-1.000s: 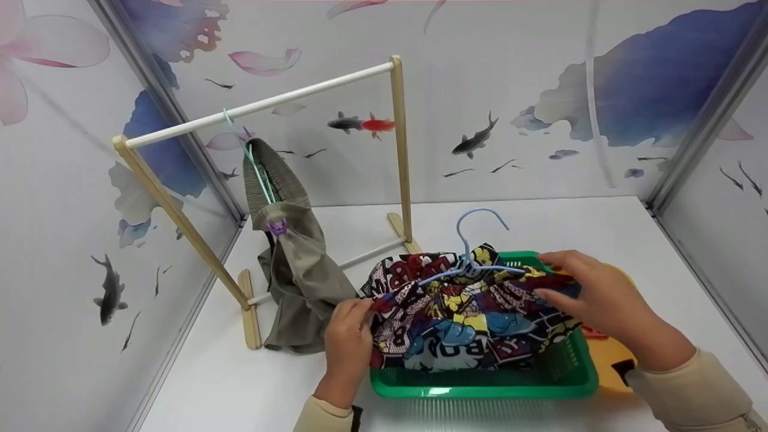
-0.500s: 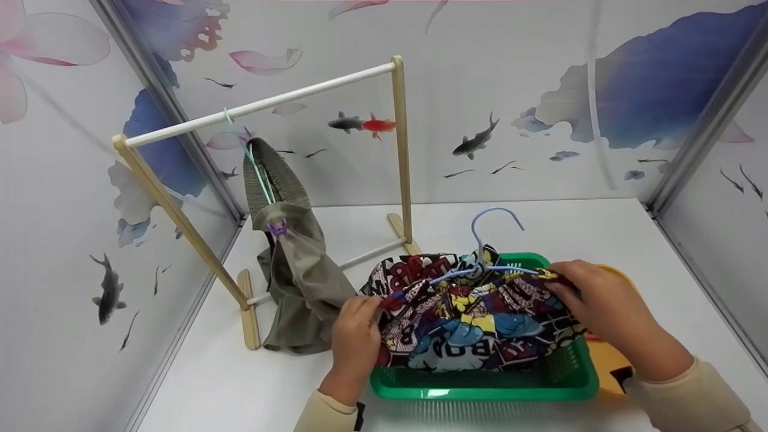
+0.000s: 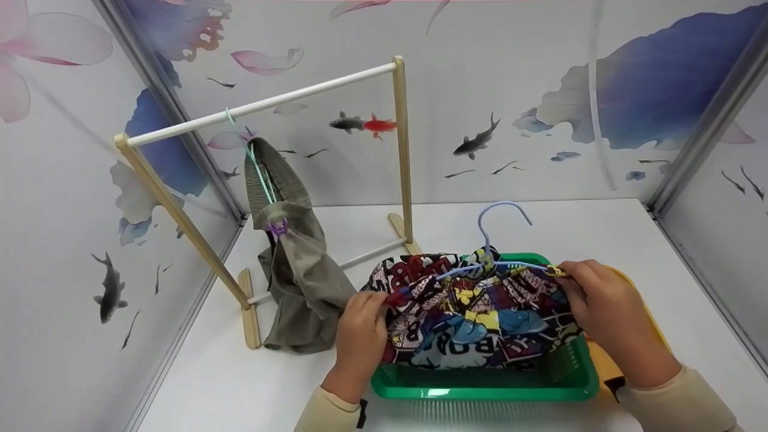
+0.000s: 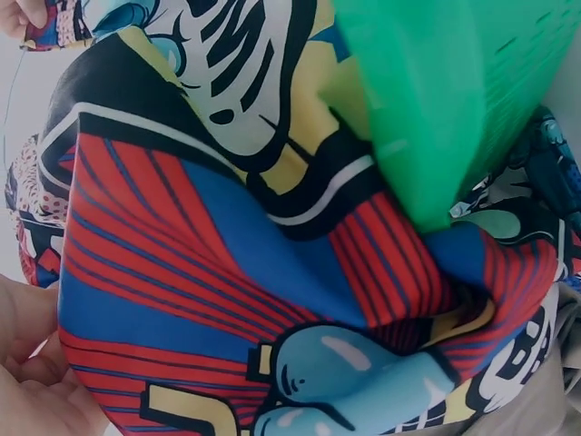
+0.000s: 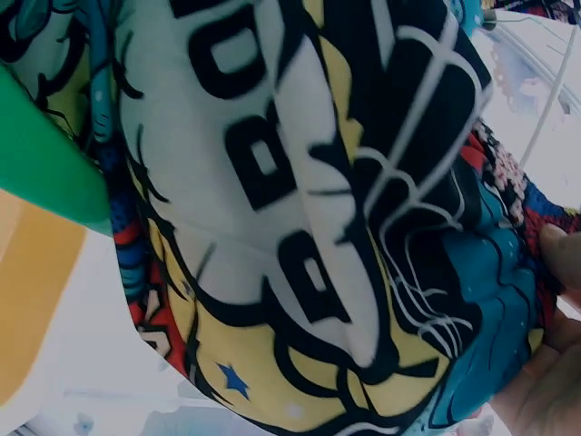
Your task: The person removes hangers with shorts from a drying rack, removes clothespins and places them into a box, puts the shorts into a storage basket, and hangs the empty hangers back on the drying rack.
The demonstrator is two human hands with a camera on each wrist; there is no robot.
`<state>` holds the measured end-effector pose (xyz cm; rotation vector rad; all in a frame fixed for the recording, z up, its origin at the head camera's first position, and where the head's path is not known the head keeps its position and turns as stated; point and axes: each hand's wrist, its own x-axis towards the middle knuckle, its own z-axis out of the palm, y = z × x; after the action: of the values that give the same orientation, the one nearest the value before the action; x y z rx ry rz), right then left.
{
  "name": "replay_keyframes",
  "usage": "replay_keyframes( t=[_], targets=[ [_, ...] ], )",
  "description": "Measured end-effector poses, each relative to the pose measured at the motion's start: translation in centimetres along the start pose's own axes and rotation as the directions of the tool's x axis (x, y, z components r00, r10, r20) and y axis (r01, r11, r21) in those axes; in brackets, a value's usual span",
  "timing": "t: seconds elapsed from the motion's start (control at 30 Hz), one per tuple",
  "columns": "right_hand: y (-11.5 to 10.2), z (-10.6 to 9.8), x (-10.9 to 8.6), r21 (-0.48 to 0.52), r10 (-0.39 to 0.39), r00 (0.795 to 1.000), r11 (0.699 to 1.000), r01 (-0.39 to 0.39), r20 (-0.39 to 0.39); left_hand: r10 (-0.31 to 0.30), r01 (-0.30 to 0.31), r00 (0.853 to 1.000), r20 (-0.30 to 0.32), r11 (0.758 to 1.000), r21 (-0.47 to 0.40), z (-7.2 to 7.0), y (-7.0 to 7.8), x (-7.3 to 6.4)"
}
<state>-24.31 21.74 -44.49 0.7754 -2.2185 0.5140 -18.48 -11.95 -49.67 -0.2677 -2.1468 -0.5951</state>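
Note:
A comic-print garment (image 3: pixel 468 324) in many colours lies over the green basket (image 3: pixel 480 393), with a light blue hanger (image 3: pixel 482 231) at its upper edge and the hook pointing up. My left hand (image 3: pixel 362 330) pinches the garment's left upper edge; in the left wrist view, its fingers (image 4: pixel 41 372) grip red and blue striped cloth. At the opposite upper edge, beside the hanger's right arm, my right hand (image 3: pixel 609 324) pinches the cloth. The right wrist view has that hand's thumb (image 5: pixel 561 259) against the fabric. Folds hide some fingertips.
A wooden rack (image 3: pixel 401 150) with a white bar (image 3: pixel 312 91) stands at the left. Olive-grey trousers (image 3: pixel 300 282) hang there from a mint hanger (image 3: pixel 258 168), with a purple clip (image 3: pixel 277 228). A yellow object (image 3: pixel 606 363) lies partly hidden right of the basket.
The right hand's fingers have come together on the garment's right upper edge. Hanger and cloth have shifted right, and the left hand has followed slightly. The rack and trousers look the same.

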Motion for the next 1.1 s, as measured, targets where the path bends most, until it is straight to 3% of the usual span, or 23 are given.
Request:
replay_keyframes(
  t=[0.23, 0.57, 0.77, 0.9, 1.1],
  targets=[
    [0.2, 0.5, -0.8, -0.002, 0.043, 0.994, 0.999, -0.044, -0.102, 0.007, -0.005, 0.997, 0.075, 0.999, -0.033, -0.6, 0.1, 1.2],
    [0.3, 0.1, -1.4, -0.021, 0.134, 0.98, 0.99, -0.138, -0.145, -0.009, 0.012, 0.984, 0.18, 1.0, -0.015, -1.1, 1.1, 3.1],
    [0.2, -0.1, -1.8, -0.017, 0.163, 0.974, 0.986, -0.168, -0.155, 0.034, -0.025, 0.974, 0.223, 0.999, -0.043, -1.3, 1.8, 4.2],
    [0.2, -0.2, -2.0, 0.004, 0.175, 0.971, 0.984, -0.176, -0.161, 0.074, -0.05, 0.959, 0.274, 0.994, -0.094, -1.3, 2.3, 5.2],
    [0.1, -0.1, -2.6, 0.001, 0.17, 0.97, 0.985, -0.173, -0.176, 0.116, -0.081, 0.92, 0.375, 0.991, -0.108, -0.9, 3.1, 6.4]
  ],
)
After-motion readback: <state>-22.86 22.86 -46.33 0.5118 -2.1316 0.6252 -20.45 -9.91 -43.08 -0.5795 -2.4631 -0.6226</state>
